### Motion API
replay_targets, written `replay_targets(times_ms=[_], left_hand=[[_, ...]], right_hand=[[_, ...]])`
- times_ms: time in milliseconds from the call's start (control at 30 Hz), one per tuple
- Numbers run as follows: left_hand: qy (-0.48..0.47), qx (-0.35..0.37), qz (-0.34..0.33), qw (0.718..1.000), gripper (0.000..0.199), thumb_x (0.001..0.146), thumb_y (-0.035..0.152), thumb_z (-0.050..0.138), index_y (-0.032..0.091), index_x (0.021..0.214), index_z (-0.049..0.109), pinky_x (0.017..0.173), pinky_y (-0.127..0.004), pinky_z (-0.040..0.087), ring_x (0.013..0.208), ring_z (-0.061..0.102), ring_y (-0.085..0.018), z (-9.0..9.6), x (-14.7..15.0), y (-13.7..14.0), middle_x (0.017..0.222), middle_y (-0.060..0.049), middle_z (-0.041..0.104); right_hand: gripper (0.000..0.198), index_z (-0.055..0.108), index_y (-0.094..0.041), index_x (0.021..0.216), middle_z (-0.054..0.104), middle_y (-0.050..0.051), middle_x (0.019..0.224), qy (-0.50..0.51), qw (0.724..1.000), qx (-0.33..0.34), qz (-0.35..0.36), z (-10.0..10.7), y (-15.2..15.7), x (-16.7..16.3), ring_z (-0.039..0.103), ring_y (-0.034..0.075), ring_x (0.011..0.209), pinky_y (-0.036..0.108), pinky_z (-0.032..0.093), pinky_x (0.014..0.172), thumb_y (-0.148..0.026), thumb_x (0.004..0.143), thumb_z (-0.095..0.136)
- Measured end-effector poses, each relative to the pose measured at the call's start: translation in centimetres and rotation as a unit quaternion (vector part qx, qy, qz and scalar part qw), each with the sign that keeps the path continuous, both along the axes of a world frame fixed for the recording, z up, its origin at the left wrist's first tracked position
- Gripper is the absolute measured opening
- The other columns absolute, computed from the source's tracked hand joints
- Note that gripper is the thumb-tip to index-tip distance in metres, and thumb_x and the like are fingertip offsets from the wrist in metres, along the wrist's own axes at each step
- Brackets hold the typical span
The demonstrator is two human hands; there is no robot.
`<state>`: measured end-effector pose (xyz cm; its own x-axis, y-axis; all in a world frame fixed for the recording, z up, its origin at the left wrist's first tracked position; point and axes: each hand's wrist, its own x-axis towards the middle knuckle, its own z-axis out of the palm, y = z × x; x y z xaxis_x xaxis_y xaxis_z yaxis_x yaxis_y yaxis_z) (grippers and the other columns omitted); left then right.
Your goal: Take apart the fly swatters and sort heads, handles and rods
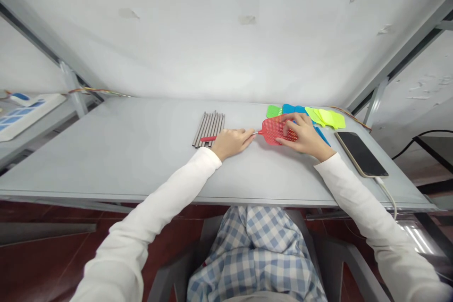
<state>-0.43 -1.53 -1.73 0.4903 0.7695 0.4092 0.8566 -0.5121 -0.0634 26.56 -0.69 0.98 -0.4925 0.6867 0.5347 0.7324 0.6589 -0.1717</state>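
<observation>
A red fly swatter point(272, 128) lies sideways between my hands, its perforated head to the right and its red handle end to the left. My left hand point(233, 143) is closed round its metal shaft. Over the perforated head, my right hand point(300, 136) grips the swatter with curled fingers. Beneath the handle end, several metal rods point(209, 127) lie side by side on the grey table point(134, 151). Behind my right hand are a green swatter head point(273, 111), blue swatter heads point(290, 108) and yellow swatter heads point(327, 118), partly overlapping.
A smartphone point(361, 153) with a white charging cable point(388, 193) lies at the table's right. A white wall point(212, 56) stands behind the table. On the far left, a white and blue panel point(26, 115) rests on another surface. Thin wires point(101, 90) run along the back.
</observation>
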Motion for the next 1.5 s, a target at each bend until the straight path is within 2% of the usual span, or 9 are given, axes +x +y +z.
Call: replay_targets(times_ms=[133,200,267,467,600,800,1033,1300,1500], left_hand=[[0.004,0.012,-0.004,1.000,0.040,0.100,0.038,0.030,0.022,0.110,0.065,0.052,-0.027,0.033,0.064,0.065,-0.019,0.1,1.0,-0.1,0.079,-0.009,0.069],[0.005,0.022,-0.014,1.000,0.037,0.099,0.033,0.031,0.021,0.114,0.063,0.054,-0.027,0.037,0.069,0.066,-0.018,0.1,1.4,-0.1,0.083,-0.009,0.069],[0.003,0.031,-0.028,0.999,0.036,0.099,0.030,0.032,0.019,0.115,0.062,0.056,-0.026,0.039,0.073,0.066,-0.018,0.0,1.8,-0.2,0.088,-0.009,0.068],[0.018,-0.019,0.003,1.000,0.036,0.099,0.029,0.030,0.015,0.118,0.057,0.053,-0.027,0.040,0.070,0.068,-0.019,0.0,3.1,-1.0,0.093,-0.012,0.068],[0.038,-0.057,0.019,0.998,0.043,0.101,0.037,0.024,0.019,0.124,0.056,0.055,-0.030,0.042,0.065,0.069,-0.023,0.1,3.2,-1.1,0.087,-0.011,0.071],[0.039,-0.052,0.001,0.998,0.042,0.101,0.035,0.027,0.021,0.128,0.055,0.058,-0.030,0.043,0.065,0.069,-0.022,0.0,2.7,-0.9,0.086,-0.012,0.072],[0.033,-0.038,-0.007,0.999,0.041,0.101,0.033,0.027,0.021,0.127,0.056,0.057,-0.029,0.043,0.064,0.068,-0.021,0.7,2.3,-1.0,0.084,-0.012,0.072],[0.038,-0.033,-0.003,0.999,0.042,0.101,0.033,0.023,0.019,0.120,0.058,0.057,-0.028,0.042,0.063,0.067,-0.020,1.4,2.6,-0.9,0.082,-0.011,0.070],[0.023,-0.038,0.020,0.999,0.042,0.102,0.034,0.021,0.021,0.112,0.060,0.055,-0.027,0.037,0.063,0.065,-0.019,1.6,1.5,-1.1,0.081,-0.010,0.070]], right_hand=[[0.043,0.052,-0.020,0.133,0.052,0.014,0.140,-0.103,0.994,0.031,0.009,0.0,-1.2,-3.1,0.046,0.032,0.129,0.050,0.037,0.104,-0.038,0.094,0.047],[0.047,0.044,-0.021,0.142,0.043,0.012,0.149,-0.118,0.991,0.055,-0.010,-0.1,-1.5,-4.6,0.037,0.030,0.139,0.051,0.031,0.110,-0.027,0.096,0.040],[0.042,0.051,-0.022,0.136,0.040,0.011,0.152,-0.123,0.990,0.072,-0.022,-0.2,-1.5,-5.7,0.033,0.029,0.143,0.053,0.027,0.113,-0.021,0.096,0.037],[0.029,0.068,-0.021,0.098,0.058,0.013,0.134,-0.149,0.985,0.085,-0.027,-0.4,-0.8,-6.2,0.042,0.029,0.136,0.054,0.030,0.111,-0.020,0.096,0.039],[0.025,0.069,-0.023,0.096,0.058,0.012,0.132,-0.166,0.981,0.101,-0.021,-0.6,-0.5,-5.4,0.041,0.032,0.135,0.056,0.029,0.109,-0.026,0.095,0.044],[0.019,0.071,-0.030,0.098,0.057,0.007,0.131,-0.124,0.990,0.070,-0.022,-0.5,-0.3,-4.8,0.040,0.034,0.131,0.059,0.022,0.109,-0.032,0.091,0.053],[0.017,0.069,-0.033,0.100,0.055,0.003,0.135,-0.110,0.988,0.100,-0.032,-0.4,0.0,-4.6,0.039,0.033,0.133,0.058,0.020,0.109,-0.033,0.091,0.054],[0.013,0.067,-0.032,0.099,0.056,0.001,0.137,-0.118,0.961,0.240,-0.062,-1.2,0.9,-4.2,0.041,0.028,0.134,0.051,0.023,0.110,-0.034,0.087,0.061],[0.019,0.069,-0.029,0.092,0.060,0.003,0.132,-0.092,0.959,0.242,-0.115,-0.5,2.5,-1.2,0.041,0.029,0.135,0.050,0.023,0.110,-0.041,0.092,0.053]])
